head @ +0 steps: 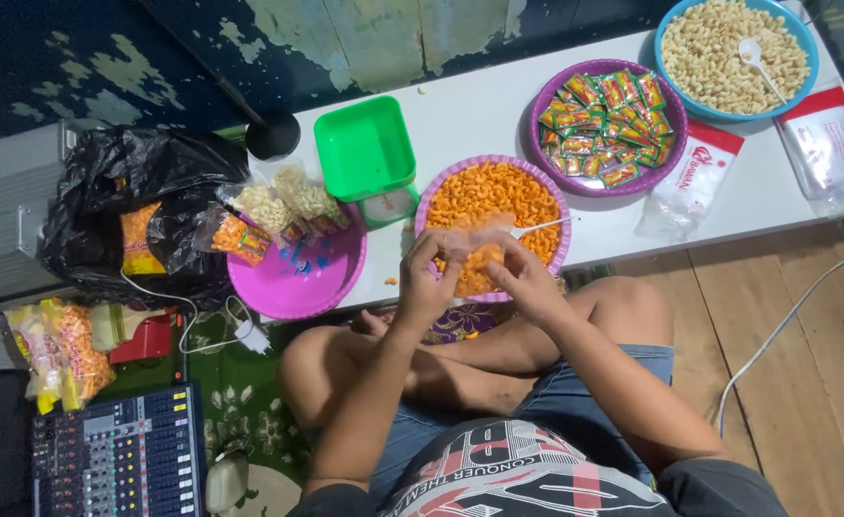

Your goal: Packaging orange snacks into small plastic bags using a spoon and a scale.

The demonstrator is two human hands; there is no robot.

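Note:
Both hands meet over the near rim of a purple basket point(432, 196) full of orange snacks. My left hand point(427, 278) and my right hand point(521, 276) each pinch a side of a small clear plastic bag point(477, 241) with orange snacks in it. A white plastic spoon point(542, 226) lies on the snacks in the basket, just beyond my right hand. Further back, a second purple basket point(676, 115) holds small red and green sachets. A blue bowl point(805, 38) holds pale snacks and another white spoon.
A green kitchen scale point(366, 148) stands on the white table point(479, 110). A pink bowl point(302, 282) with filled snack bags sits at the left edge, beside a black plastic bag point(125, 206). Packs of clear bags point(829, 144) lie right. An audio mixer point(116, 460) sits on the floor.

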